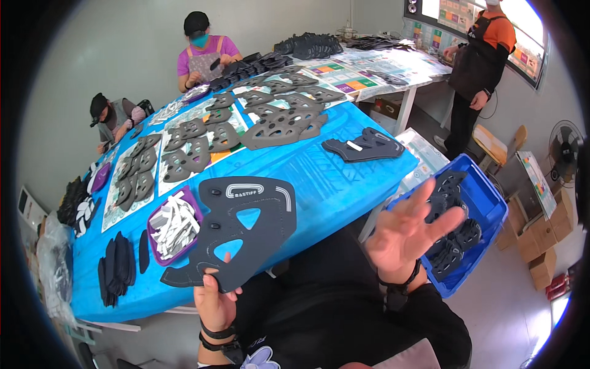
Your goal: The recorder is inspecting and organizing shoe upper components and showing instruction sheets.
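Observation:
My left hand (216,304) holds up a dark grey flat foam panel (270,215) by its lower edge, thumb in front. The panel has triangular cut-outs, pale printed lines and two small dark round parts near its left edge. My right hand (405,234) is raised with fingers spread and holds nothing, between the table and a blue crate (495,206). Partly behind the panel, a purple tray (158,258) of white strips (175,227) stands on the table. Another dark panel (369,150), with a white strip (354,146) on it, lies near the table's right end.
Grey cut-out pieces (286,126) lie in rows on the blue-covered table (332,209). Long dark pads (117,267) are stacked at the left. Dark pieces (452,246) fill part of the crate. Two people (206,55) sit across the table; another person (476,67) stands at the right.

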`<act>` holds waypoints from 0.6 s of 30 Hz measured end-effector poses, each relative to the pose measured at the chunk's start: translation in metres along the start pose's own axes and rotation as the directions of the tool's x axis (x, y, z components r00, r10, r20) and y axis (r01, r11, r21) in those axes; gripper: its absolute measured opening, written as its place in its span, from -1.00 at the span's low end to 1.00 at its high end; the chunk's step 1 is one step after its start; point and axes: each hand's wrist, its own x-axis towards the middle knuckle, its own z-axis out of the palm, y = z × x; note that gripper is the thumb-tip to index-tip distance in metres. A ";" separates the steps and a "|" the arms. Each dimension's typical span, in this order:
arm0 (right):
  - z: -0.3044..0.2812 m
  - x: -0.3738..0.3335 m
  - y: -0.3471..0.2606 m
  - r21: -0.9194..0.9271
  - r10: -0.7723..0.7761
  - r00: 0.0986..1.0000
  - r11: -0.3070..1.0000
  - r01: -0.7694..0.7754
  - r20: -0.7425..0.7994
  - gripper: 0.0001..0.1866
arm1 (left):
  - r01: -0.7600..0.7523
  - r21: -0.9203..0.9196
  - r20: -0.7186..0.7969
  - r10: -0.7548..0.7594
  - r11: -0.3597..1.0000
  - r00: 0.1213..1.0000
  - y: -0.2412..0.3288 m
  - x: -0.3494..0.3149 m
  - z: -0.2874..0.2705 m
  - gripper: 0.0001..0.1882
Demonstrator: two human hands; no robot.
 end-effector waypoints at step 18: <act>0.002 -0.026 0.106 -0.432 0.721 0.317 -0.026 0.901 0.616 -0.31 | -0.146 0.705 -0.322 0.497 0.694 0.806 -0.073 0.003 -0.085 -0.72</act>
